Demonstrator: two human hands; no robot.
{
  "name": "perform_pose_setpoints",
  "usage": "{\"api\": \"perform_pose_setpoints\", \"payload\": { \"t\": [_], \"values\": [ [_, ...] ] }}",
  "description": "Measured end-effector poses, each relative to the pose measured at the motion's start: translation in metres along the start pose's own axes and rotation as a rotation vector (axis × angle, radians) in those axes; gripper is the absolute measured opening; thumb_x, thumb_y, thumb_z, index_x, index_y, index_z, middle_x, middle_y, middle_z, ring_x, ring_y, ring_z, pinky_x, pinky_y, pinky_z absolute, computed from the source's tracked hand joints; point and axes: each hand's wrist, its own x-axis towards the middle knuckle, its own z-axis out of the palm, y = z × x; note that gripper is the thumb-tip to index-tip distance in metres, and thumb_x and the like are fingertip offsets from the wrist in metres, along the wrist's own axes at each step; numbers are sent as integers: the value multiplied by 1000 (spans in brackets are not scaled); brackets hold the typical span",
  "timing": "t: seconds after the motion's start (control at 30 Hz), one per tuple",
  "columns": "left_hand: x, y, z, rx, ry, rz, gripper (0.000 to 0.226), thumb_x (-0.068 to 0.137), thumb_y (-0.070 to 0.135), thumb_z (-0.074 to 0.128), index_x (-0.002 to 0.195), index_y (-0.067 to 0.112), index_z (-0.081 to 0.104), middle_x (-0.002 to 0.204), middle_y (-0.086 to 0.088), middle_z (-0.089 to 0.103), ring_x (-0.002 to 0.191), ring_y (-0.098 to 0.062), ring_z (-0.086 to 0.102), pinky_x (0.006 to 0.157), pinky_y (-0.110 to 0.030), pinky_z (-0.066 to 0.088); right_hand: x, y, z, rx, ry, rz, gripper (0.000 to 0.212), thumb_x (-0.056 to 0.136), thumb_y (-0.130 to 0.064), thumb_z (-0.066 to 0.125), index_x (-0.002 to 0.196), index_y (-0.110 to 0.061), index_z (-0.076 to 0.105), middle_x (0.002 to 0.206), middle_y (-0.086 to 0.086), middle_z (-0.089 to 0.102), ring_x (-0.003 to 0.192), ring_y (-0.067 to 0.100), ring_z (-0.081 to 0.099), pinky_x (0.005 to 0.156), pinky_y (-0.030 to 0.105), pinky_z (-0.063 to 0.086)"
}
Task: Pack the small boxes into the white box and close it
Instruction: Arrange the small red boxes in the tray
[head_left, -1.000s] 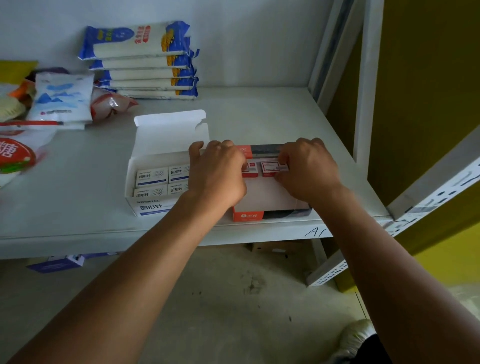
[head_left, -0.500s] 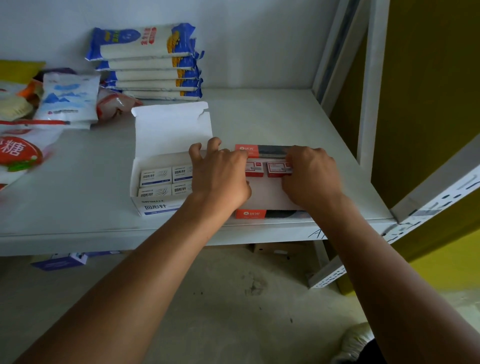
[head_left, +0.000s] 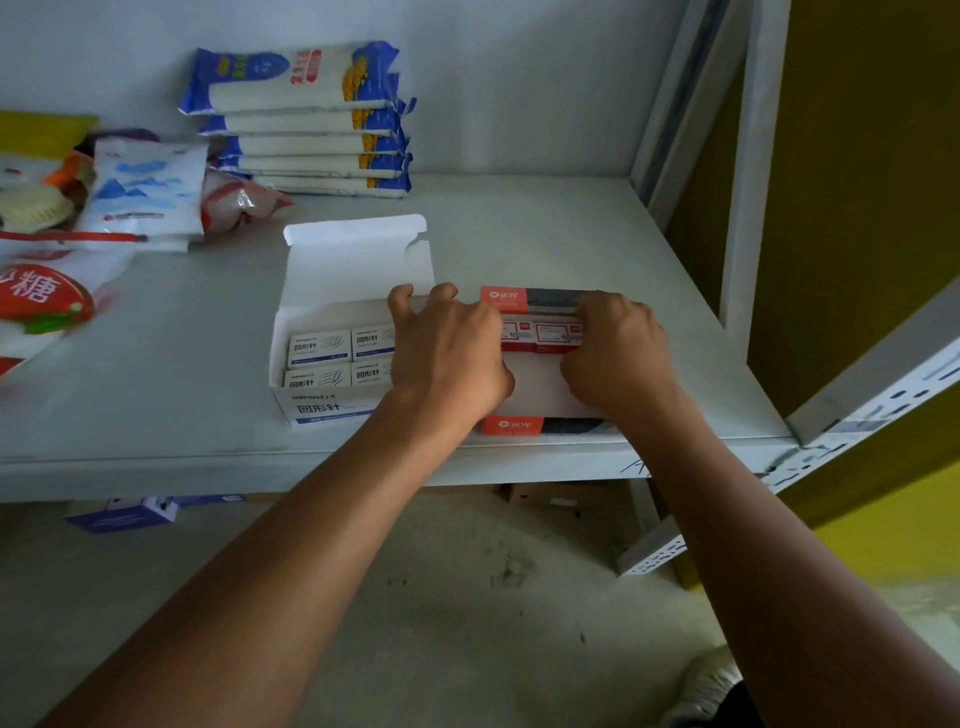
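An open white cardboard box (head_left: 332, 408) with blue printing on its front wall stands near the front edge of a smooth, pale grey shelf board (head_left: 519, 234), its matte lid flap (head_left: 358, 260) standing up at the back with a notched tuck tab. Inside it lie small white cardboard boxes with blue print (head_left: 318, 347), packed flat in two rows, touching one another. Just beside it on the right sits a red and black cardboard box (head_left: 511, 425), also open, its pale flap folded toward the front edge; small red and white boxes (head_left: 556, 332) lie in a row along its far side.

The left hand (head_left: 449, 353) is spread, fingers curled like a claw, over the seam where the two open boxes meet; whether it grips anything cannot be told. The right hand (head_left: 618, 348) is bent down over the red and white boxes, fingertips hidden among them, so its grasp cannot be told either.

At the back edge a stack of glossy blue and white plastic packets (head_left: 306, 119) leans against a plain pale wall. Crinkled plastic food bags (head_left: 150, 192) crowd the left side. White perforated metal uprights (head_left: 748, 156) frame the right corner, with a yellow-olive wall (head_left: 872, 156) beyond. Below is a scuffed, dusty concrete floor (head_left: 467, 597).
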Motion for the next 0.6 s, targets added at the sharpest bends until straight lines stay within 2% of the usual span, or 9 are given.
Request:
{"api": "perform_pose_setpoints", "payload": {
  "t": [0.13, 0.23, 0.33, 0.53, 0.6],
  "values": [
    [0, 0, 0, 3, -13, -4, 19, 75, 24, 68, 92, 18, 70, 94, -3, 71, 126, -24, 47, 105, -51, 16, 1, 6, 7, 20, 74, -13, 30, 83, -14, 63, 112, -11, 63, 106, 11, 69, 90, 30, 63, 69, 30, 47],
    [0, -1, 0, 2, -15, 0, 26, 75, 25, 69, 100, 18, 70, 96, -3, 72, 125, -25, 47, 103, -51, 15, 1, 9, 12, -6, 103, -18, 31, 85, -15, 63, 115, -11, 61, 107, 10, 67, 91, 30, 62, 68, 28, 44],
    [-2, -1, -1, -7, 2, 9, 29, 76, 25, 69, 104, 19, 68, 97, -2, 72, 125, -25, 48, 104, -51, 15, 1, 11, 13, -30, 141, -32, 30, 84, -15, 64, 113, -13, 61, 106, 10, 68, 89, 30, 63, 67, 30, 47],
    [-4, -2, -1, -13, 12, 28, 31, 78, 28, 70, 107, 19, 65, 99, -1, 71, 124, -24, 50, 105, -50, 18, 1, 10, 12, -56, 128, -7, 29, 84, -20, 65, 113, -19, 62, 105, 7, 69, 86, 29, 64, 66, 33, 51],
    [-6, 0, -3, -43, 66, 49, 32, 81, 32, 68, 110, 20, 65, 99, 0, 72, 122, -24, 52, 106, -49, 20, -1, 10, 9, -58, 129, -3, 29, 84, -18, 65, 113, -18, 62, 105, 8, 69, 87, 30, 63, 67, 34, 53]
  ]
}}
